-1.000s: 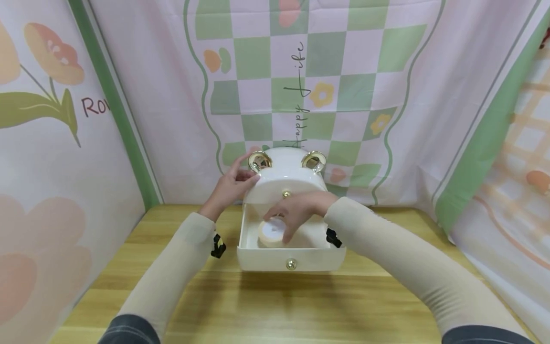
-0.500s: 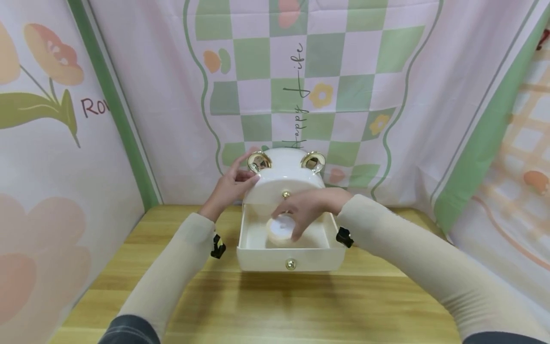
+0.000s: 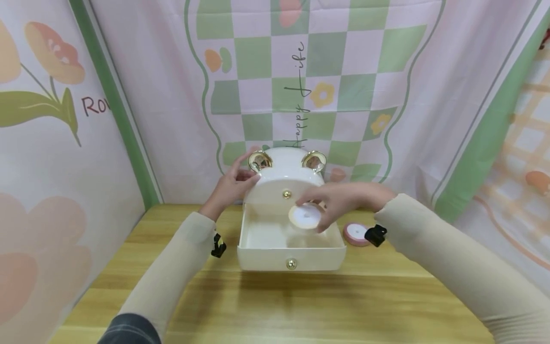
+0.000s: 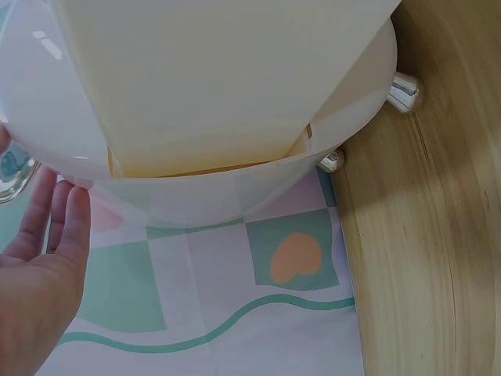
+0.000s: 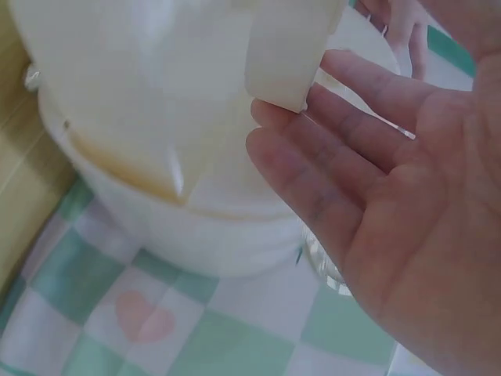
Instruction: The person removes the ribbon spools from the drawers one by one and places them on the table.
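Observation:
A white drawer box [image 3: 287, 167] with two gold ears stands on the table, its lower drawer [image 3: 262, 260] pulled out. My left hand [image 3: 229, 188] rests against the box's upper left side by the ear. In the left wrist view, the fingers [image 4: 72, 223] are nearly straight and touch the box. Above the right part of the drawer, my right hand [image 3: 345, 198] pinches a cream ribbon roll [image 3: 306, 216] with a white spool. The right wrist view shows the roll's pale edge [image 5: 286, 63] at the fingertips. Inside the drawer, no other thing shows.
A pink ribbon roll [image 3: 356, 231] lies on the wooden table [image 3: 275, 310], right of the drawer and near my right wrist. A checkered curtain [image 3: 288, 95] hangs close behind the box. Printed cloth walls stand at both sides.
My right hand has lifted the cream ribbon roll from the drawer's floor and carried it rightward. The pink ribbon roll, hidden earlier, now shows. My left hand has stayed in place.

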The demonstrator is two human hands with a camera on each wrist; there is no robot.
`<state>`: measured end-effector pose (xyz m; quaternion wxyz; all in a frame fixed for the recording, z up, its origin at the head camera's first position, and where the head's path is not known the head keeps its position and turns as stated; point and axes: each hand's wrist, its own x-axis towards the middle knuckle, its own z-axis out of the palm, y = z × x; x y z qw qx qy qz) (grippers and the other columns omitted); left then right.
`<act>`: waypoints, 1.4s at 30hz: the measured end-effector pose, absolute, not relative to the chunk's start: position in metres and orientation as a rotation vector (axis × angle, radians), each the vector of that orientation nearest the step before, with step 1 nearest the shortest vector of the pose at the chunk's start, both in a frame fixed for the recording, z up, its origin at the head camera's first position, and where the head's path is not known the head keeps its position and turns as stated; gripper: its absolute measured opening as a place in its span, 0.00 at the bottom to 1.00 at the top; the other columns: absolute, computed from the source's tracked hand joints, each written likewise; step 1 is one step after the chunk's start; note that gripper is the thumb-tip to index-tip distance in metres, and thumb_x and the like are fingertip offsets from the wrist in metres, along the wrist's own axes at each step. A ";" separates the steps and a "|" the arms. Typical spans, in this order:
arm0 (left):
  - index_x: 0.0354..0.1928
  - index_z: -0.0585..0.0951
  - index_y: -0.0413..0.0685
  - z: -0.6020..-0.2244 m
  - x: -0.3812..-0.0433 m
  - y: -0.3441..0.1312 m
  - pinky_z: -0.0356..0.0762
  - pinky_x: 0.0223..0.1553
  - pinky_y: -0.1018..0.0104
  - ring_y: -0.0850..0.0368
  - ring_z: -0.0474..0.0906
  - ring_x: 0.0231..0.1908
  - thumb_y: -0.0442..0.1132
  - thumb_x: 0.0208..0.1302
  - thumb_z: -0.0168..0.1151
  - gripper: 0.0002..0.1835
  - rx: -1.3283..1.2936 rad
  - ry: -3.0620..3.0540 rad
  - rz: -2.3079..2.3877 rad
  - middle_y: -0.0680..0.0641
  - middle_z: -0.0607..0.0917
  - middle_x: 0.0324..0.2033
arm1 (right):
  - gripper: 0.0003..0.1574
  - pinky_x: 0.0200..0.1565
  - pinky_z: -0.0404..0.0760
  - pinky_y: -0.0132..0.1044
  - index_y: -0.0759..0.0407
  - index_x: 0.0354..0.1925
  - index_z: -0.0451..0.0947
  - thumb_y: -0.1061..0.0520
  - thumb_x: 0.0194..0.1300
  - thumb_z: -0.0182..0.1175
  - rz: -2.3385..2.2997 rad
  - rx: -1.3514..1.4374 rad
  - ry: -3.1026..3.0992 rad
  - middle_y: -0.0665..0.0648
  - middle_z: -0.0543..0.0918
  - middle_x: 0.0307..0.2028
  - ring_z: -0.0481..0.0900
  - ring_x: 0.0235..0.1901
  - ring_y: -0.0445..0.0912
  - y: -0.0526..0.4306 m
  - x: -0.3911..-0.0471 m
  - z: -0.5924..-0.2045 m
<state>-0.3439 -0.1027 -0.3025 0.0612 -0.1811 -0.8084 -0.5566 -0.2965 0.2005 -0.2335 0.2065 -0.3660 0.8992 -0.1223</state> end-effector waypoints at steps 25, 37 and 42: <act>0.72 0.58 0.89 -0.301 -0.344 -0.100 0.77 0.54 0.54 0.52 0.76 0.53 0.52 0.70 0.64 0.36 -0.560 -2.451 -1.678 0.49 0.81 0.51 | 0.48 0.54 0.77 0.61 0.65 0.70 0.67 0.51 0.55 0.74 -0.549 -0.852 2.674 0.70 0.73 0.62 0.72 0.59 0.69 0.334 -0.298 -0.253; 0.73 0.58 0.88 -0.301 -0.343 -0.101 0.77 0.54 0.54 0.52 0.76 0.53 0.52 0.69 0.65 0.37 -0.544 -2.448 -1.706 0.50 0.81 0.51 | 0.51 0.46 0.74 0.47 0.71 0.70 0.63 0.52 0.57 0.73 -0.722 -0.642 2.715 0.74 0.71 0.62 0.73 0.52 0.58 0.388 -0.314 -0.311; 0.73 0.58 0.87 -0.301 -0.342 -0.102 0.77 0.54 0.54 0.52 0.76 0.53 0.51 0.70 0.65 0.37 -0.529 -2.451 -1.704 0.50 0.81 0.51 | 0.52 0.43 0.74 0.45 0.74 0.69 0.63 0.52 0.56 0.73 -0.711 -0.572 2.781 0.73 0.75 0.57 0.75 0.46 0.53 0.400 -0.315 -0.334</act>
